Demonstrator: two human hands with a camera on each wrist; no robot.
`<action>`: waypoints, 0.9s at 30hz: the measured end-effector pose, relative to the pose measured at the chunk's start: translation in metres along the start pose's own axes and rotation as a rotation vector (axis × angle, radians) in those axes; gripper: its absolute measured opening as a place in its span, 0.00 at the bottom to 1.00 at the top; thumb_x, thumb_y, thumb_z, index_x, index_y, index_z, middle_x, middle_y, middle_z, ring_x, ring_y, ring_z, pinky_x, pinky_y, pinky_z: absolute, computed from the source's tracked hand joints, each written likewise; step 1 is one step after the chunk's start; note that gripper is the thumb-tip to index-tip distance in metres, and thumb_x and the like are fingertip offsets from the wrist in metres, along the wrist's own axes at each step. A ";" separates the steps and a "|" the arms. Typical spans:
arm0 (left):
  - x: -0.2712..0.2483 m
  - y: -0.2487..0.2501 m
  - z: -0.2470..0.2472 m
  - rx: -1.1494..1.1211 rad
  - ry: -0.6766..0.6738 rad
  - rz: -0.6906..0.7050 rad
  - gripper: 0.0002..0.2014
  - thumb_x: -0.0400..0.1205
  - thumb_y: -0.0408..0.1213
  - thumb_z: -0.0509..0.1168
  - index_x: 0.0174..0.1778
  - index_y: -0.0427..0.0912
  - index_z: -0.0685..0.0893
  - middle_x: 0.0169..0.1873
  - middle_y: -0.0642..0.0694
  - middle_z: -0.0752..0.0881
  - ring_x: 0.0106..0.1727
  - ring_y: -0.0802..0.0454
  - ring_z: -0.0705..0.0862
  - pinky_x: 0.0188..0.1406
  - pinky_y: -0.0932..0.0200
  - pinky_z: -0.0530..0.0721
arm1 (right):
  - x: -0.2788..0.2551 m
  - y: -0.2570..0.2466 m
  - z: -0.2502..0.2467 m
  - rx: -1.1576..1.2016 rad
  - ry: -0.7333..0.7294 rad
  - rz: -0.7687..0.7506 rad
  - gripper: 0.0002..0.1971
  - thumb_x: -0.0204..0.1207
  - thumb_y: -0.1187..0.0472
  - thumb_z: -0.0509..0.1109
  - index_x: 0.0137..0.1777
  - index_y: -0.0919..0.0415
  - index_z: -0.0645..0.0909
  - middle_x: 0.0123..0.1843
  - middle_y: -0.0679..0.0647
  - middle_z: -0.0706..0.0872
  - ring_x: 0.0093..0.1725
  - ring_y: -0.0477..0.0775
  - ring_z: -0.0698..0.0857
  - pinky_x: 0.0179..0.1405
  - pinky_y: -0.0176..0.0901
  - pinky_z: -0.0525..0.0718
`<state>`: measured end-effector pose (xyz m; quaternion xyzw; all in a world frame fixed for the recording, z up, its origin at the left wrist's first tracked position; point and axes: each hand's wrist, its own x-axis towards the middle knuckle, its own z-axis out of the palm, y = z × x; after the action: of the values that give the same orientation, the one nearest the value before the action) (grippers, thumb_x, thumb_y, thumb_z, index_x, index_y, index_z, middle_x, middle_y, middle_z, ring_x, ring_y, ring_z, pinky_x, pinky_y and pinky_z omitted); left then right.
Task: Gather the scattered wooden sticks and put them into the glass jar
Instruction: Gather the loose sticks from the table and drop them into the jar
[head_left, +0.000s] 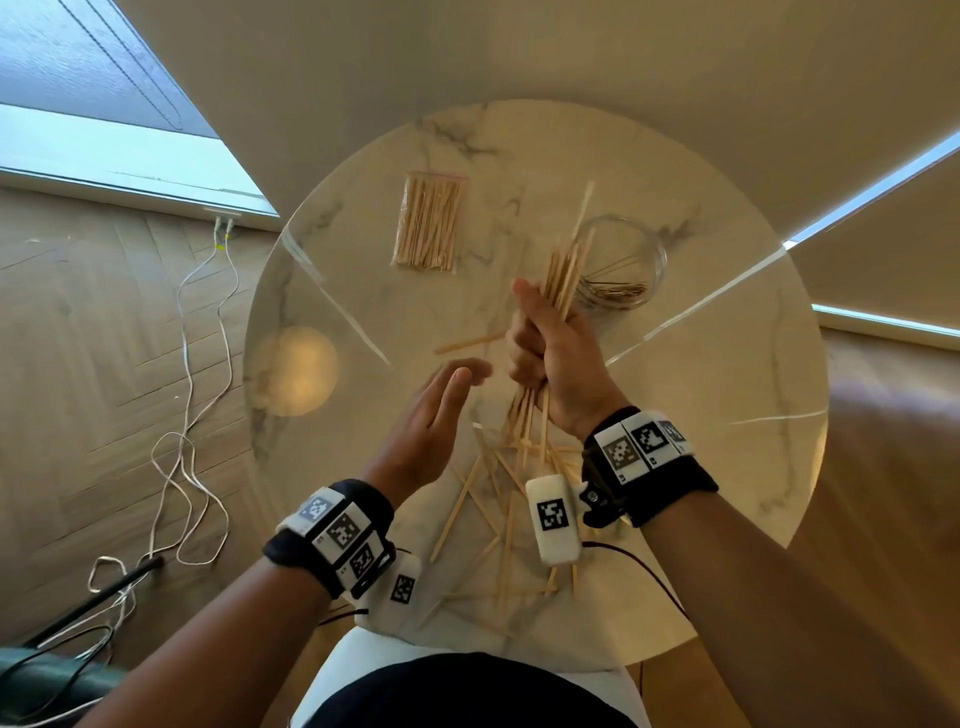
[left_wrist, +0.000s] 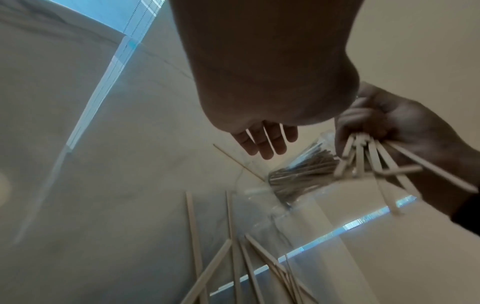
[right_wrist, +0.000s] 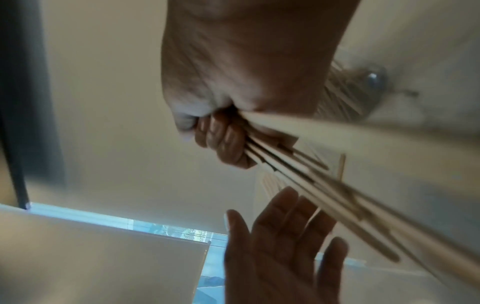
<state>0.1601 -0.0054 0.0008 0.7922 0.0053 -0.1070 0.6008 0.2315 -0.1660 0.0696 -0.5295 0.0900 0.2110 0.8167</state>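
Observation:
My right hand (head_left: 545, 348) grips a bundle of wooden sticks (head_left: 566, 275) upright above the round marble table (head_left: 727, 395), just left of the glass jar (head_left: 631, 260). The jar lies low and holds several thin sticks. In the right wrist view the fingers (right_wrist: 223, 142) curl round the bundle (right_wrist: 298, 174). My left hand (head_left: 441, 415) hovers flat and empty beside the bundle, fingers straight; its fingers (left_wrist: 265, 139) also show in the left wrist view. Several loose sticks (head_left: 488, 519) lie scattered near the table's front edge, and one single stick (head_left: 467, 343) lies left of my right hand.
A clear plastic bag of sticks (head_left: 428, 223) lies at the back left of the table. White cables (head_left: 192, 415) trail over the wooden floor on the left. A white seat (head_left: 353, 670) is below the table's front edge.

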 end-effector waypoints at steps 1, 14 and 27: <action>-0.003 0.001 0.003 -0.050 -0.012 -0.003 0.30 0.90 0.62 0.46 0.70 0.47 0.84 0.64 0.52 0.89 0.68 0.55 0.85 0.72 0.49 0.82 | 0.000 0.000 0.003 0.070 0.038 -0.015 0.23 0.87 0.55 0.66 0.30 0.53 0.64 0.22 0.46 0.61 0.19 0.47 0.59 0.18 0.42 0.58; -0.017 0.008 0.023 -0.276 -0.119 -0.161 0.34 0.84 0.76 0.45 0.40 0.53 0.86 0.29 0.53 0.79 0.31 0.51 0.74 0.37 0.51 0.73 | -0.025 -0.003 0.023 0.229 0.441 -0.306 0.20 0.87 0.64 0.66 0.33 0.56 0.66 0.20 0.47 0.64 0.15 0.45 0.58 0.17 0.37 0.54; 0.014 0.038 -0.021 -0.517 -0.028 -0.148 0.16 0.94 0.31 0.55 0.68 0.45 0.86 0.66 0.52 0.90 0.73 0.56 0.85 0.74 0.52 0.83 | -0.041 0.030 -0.005 -0.233 0.345 -0.023 0.17 0.88 0.55 0.67 0.41 0.67 0.79 0.22 0.55 0.69 0.16 0.49 0.63 0.17 0.38 0.61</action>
<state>0.1826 0.0025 0.0395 0.6082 0.0821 -0.1567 0.7738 0.1823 -0.1699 0.0580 -0.6496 0.1975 0.1167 0.7248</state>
